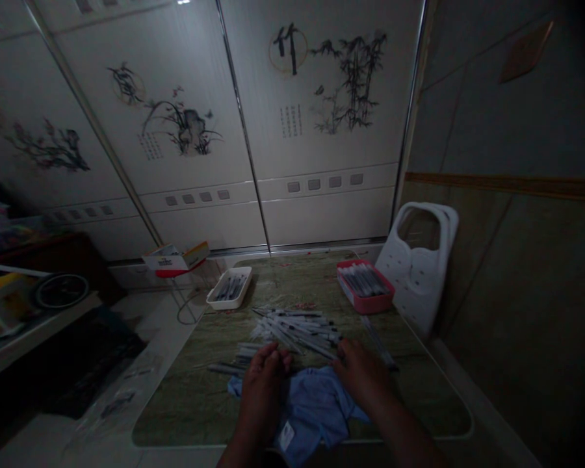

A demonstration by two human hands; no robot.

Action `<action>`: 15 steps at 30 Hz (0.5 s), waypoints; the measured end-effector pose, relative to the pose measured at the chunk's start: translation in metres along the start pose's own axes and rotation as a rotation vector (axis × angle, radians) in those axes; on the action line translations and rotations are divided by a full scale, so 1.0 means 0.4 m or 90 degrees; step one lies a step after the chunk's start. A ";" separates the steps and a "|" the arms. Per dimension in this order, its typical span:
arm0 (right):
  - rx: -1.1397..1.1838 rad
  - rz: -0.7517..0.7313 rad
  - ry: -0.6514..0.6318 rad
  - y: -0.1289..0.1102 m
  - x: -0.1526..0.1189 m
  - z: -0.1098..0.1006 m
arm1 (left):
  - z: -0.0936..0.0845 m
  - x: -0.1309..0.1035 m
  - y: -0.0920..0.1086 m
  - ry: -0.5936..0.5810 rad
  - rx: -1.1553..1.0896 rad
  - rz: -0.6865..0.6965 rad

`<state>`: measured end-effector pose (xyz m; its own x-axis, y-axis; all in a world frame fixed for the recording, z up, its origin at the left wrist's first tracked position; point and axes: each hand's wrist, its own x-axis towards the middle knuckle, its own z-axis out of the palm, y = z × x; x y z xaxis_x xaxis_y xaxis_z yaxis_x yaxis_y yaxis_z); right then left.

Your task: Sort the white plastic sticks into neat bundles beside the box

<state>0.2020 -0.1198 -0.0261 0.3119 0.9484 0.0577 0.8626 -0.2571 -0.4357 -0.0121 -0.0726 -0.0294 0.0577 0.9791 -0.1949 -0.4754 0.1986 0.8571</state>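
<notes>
A loose pile of pens (297, 328) lies on the green table (185, 396), just beyond my hands. My left hand (267, 370) is beside the left end of a blue cloth (312, 403), its fingers curled; what they hold, if anything, is too dark to make out. At the right edge of the pile, my right hand (358, 367) has its fingers bent down near the pen ends and the cloth. More pens (246, 354) lie left of my left hand. A few long pens (377, 341) rest to the right of the pile.
A white tray (246, 276) of pens stands at the back left, a red basket (370, 304) of pens at the back right. White folded chair (419, 273) leans by the right wall. An open box (175, 259) sits on a red stool beyond the table's left edge.
</notes>
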 end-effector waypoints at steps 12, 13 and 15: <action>0.043 -0.010 -0.021 -0.015 -0.008 -0.030 | 0.015 -0.015 0.007 -0.006 0.036 0.009; 0.045 -0.012 -0.015 -0.014 -0.009 -0.032 | 0.016 -0.015 0.008 -0.001 0.038 0.011; 0.059 -0.017 -0.002 -0.012 -0.011 -0.038 | 0.016 -0.014 0.010 0.008 0.045 0.010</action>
<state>0.2026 -0.1256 -0.0104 0.2876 0.9553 0.0677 0.8298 -0.2133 -0.5157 -0.0086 -0.0772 -0.0220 0.0398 0.9816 -0.1865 -0.4135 0.1861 0.8913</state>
